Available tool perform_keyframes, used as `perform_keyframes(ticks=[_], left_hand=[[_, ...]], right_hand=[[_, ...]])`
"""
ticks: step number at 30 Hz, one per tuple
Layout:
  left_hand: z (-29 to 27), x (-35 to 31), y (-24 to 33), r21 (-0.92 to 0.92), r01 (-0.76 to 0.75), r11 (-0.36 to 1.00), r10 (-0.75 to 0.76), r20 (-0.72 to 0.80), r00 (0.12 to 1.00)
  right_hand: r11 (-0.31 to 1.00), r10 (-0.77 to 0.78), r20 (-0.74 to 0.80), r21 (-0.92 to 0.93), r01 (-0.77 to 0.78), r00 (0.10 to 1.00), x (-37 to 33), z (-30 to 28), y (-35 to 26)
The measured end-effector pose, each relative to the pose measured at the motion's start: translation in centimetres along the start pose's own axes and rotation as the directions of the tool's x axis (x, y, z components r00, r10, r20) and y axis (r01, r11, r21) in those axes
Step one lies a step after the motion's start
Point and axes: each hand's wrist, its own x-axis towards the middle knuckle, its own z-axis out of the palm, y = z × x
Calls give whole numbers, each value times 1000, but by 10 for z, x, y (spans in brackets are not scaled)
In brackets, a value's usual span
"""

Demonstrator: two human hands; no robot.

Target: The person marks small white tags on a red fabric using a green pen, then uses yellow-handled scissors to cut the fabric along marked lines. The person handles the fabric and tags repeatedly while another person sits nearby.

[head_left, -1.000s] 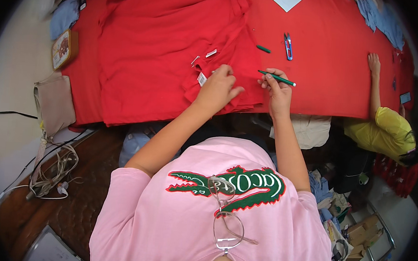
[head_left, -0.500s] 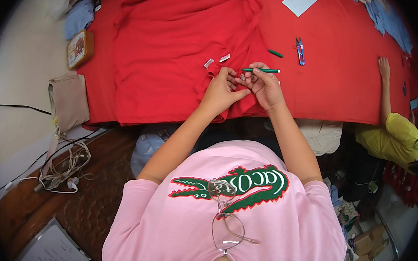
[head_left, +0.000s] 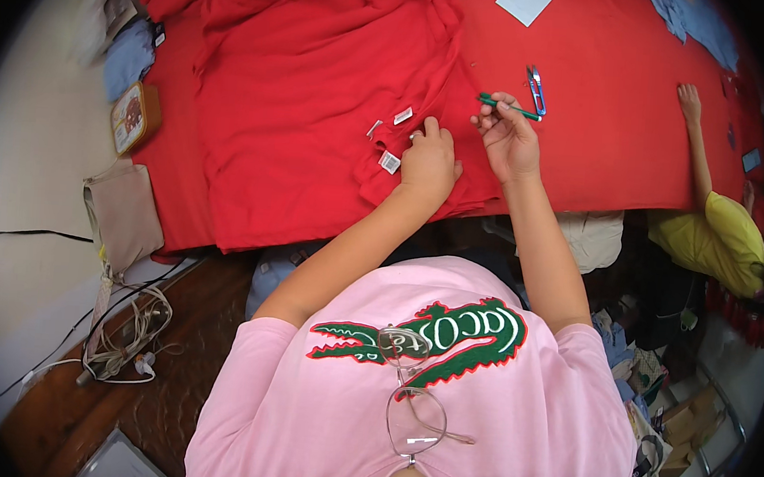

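My left hand rests on the near right part of the red garment, its fingers curled down onto the cloth; the fingertips are partly hidden. White labels lie beside it: one label left of the wrist, another label beyond the knuckles. My right hand is closed on a slim green pen, held nearly level above the red cloth. The pen's left end meets or overlaps a short green cap. Just past the pen lie blue thread snips.
A red cloth covers the table. A white paper lies at the far side. At left stand a box with a picture and a beige pouch. Another person in yellow reaches onto the table at right.
My hands have come apart. The left has moved right and lower over the garment, uncovering a label; the right has shifted right with the pen. The view has turned slightly.
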Motion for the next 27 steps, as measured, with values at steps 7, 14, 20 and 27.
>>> perform_keyframes(ticks=[7,14,20,27], left_hand=[[-23,-4,-35,-467,-10,884,-12,-44,999],[-19,-30,-93,-974,222,-54,-412,224,883],[-7,-30,-86,-963,169,-210,-521,256,814],[-6,-31,-79,-973,139,-182,-538,217,814]], right_hand=[[971,3,-42,-239,-13,999,-20,16,15],[779,14,139,-623,76,990,-20,46,61],[515,-42,276,-818,257,960,-15,62,68],[400,-42,308,-867,298,951,-13,62,68]])
